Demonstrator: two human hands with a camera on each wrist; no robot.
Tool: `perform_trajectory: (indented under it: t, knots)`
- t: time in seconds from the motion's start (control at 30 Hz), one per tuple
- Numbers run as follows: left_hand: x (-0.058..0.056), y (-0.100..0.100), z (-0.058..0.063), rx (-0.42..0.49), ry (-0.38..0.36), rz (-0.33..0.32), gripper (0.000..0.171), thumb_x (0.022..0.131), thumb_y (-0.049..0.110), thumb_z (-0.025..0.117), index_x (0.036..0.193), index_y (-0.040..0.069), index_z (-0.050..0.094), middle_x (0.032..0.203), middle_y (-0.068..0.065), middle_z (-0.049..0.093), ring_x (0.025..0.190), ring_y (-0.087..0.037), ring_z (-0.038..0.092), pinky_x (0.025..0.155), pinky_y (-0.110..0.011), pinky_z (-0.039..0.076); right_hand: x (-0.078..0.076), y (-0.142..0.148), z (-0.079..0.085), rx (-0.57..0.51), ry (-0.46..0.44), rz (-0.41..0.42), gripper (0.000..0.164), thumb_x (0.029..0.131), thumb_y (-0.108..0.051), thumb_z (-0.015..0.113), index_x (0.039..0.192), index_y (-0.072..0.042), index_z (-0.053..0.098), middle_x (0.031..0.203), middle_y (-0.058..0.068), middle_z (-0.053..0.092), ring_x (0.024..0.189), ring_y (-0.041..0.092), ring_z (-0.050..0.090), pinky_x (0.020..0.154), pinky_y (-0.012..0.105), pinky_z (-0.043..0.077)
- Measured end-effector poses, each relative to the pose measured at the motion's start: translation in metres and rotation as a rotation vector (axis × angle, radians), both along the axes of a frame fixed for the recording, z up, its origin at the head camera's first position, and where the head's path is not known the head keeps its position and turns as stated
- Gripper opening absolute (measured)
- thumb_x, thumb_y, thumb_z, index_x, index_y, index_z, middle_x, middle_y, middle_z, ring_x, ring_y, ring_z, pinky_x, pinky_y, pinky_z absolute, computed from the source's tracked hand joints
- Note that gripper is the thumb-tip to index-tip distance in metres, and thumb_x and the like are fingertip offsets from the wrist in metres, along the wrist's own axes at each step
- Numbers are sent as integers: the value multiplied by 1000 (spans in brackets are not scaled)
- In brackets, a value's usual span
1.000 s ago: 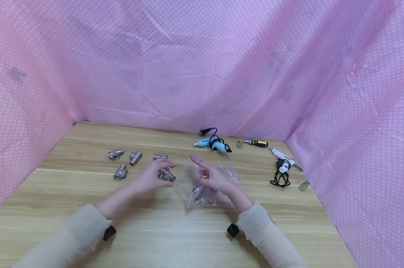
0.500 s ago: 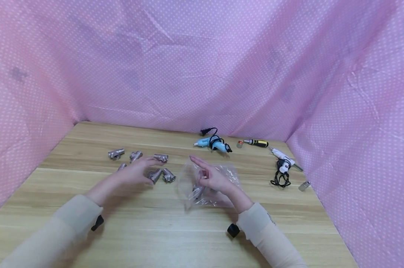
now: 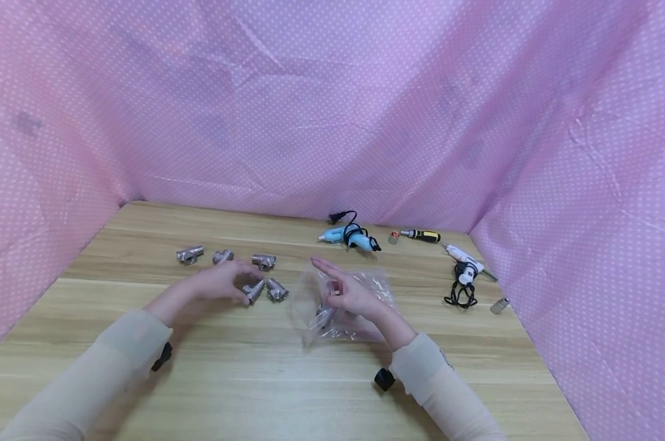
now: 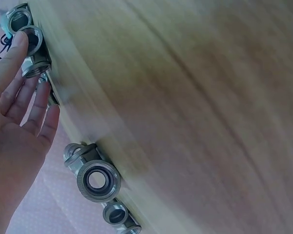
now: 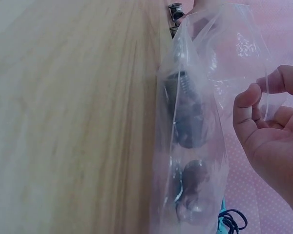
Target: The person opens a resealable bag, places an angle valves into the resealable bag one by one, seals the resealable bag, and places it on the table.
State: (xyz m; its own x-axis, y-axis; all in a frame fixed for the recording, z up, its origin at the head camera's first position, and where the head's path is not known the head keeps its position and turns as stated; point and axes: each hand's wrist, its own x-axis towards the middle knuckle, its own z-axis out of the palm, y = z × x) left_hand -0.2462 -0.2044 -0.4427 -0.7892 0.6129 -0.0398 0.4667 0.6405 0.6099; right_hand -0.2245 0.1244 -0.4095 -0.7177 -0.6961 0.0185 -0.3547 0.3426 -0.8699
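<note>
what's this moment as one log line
left hand: at metal fitting, grip unclear; right hand: pinches clear bag; contents: metal pieces

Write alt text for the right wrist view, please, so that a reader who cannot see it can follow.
A right hand pinches the edge of a clear plastic bag that holds metal fittings. A wooden tabletop fills the left side, white-dotted pink cloth hangs at the right, and a looped black cord shows near the bottom.

Front tabletop (image 3: 277, 380) leaves passage; metal fittings (image 3: 277, 290) and plastic bag (image 3: 377, 288) obstruct beyond
</note>
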Motion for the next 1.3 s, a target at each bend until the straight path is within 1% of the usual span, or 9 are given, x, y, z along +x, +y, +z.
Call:
perform_trajectory:
  t: [0.13, 0.37, 0.47, 0.67, 0.77, 0.9, 0.97, 1.13, 1.3]
  knots:
    - [2, 0, 1, -8, -28, 35, 67, 69, 27, 81, 129, 11, 56, 133, -12, 53, 121, -33, 50, 103, -50, 41, -5, 2, -10, 4, 4, -10, 86, 80, 9, 57, 152, -19, 19, 158, 5, 13, 76, 13, 52, 58, 19, 47]
    - [6, 0, 10, 54, 7, 77, 63, 69, 28, 82, 123, 8, 56, 105, -1, 61, 98, -21, 57, 87, -40, 52, -6, 3, -12, -17, -18, -14, 87, 79, 8, 56, 151, -24, 21, 156, -7, 17, 75, 13, 53, 55, 19, 46]
    - [8, 2, 16, 88, 36, 74, 61, 70, 26, 82, 123, 8, 57, 105, 0, 60, 97, -19, 56, 85, -38, 52, -6, 3, -12, -14, -13, -13, 87, 78, 8, 56, 151, -24, 21, 156, -7, 17, 74, 11, 53, 55, 18, 46]
    - [15, 13, 34, 157, 87, 53, 65, 70, 28, 83, 126, 9, 56, 110, 0, 62, 96, -20, 58, 79, -34, 52, 7, -1, 12, -23, -25, 2, 82, 79, 13, 54, 151, -10, 20, 158, 8, 15, 75, 14, 51, 57, 16, 45]
    - [20, 22, 39, 180, 103, 76, 66, 68, 30, 84, 125, 10, 56, 105, 0, 63, 90, -15, 58, 72, -28, 52, 10, -1, 17, -26, -28, 10, 82, 80, 14, 54, 150, -7, 19, 157, 11, 14, 75, 14, 51, 58, 16, 45]
    - [28, 43, 42, 251, 61, 133, 68, 67, 32, 84, 124, 8, 56, 102, -4, 64, 81, -13, 59, 65, -27, 52, 10, -1, 19, -16, -35, 11, 83, 80, 13, 54, 151, -8, 17, 157, 9, 16, 75, 14, 51, 57, 16, 46]
    - [31, 54, 40, 311, 5, 154, 69, 68, 31, 84, 125, 6, 55, 106, -7, 63, 79, -14, 60, 66, -28, 53, 10, -1, 20, -11, -39, 12, 83, 80, 13, 54, 151, -10, 17, 156, 8, 17, 75, 15, 52, 57, 17, 46]
    - [37, 80, 29, 463, -119, 181, 66, 69, 18, 84, 125, 5, 53, 119, -12, 57, 80, -18, 62, 70, -30, 57, 10, -1, 22, -3, -33, 12, 83, 80, 12, 54, 151, -11, 18, 155, 8, 20, 76, 16, 53, 59, 18, 48]
    - [42, 99, 20, 482, -129, 244, 65, 64, 10, 85, 122, 7, 55, 115, -10, 59, 78, -17, 62, 68, -28, 57, 10, -1, 23, -3, -22, 4, 83, 79, 10, 54, 151, -12, 20, 153, 8, 23, 76, 14, 53, 59, 18, 48]
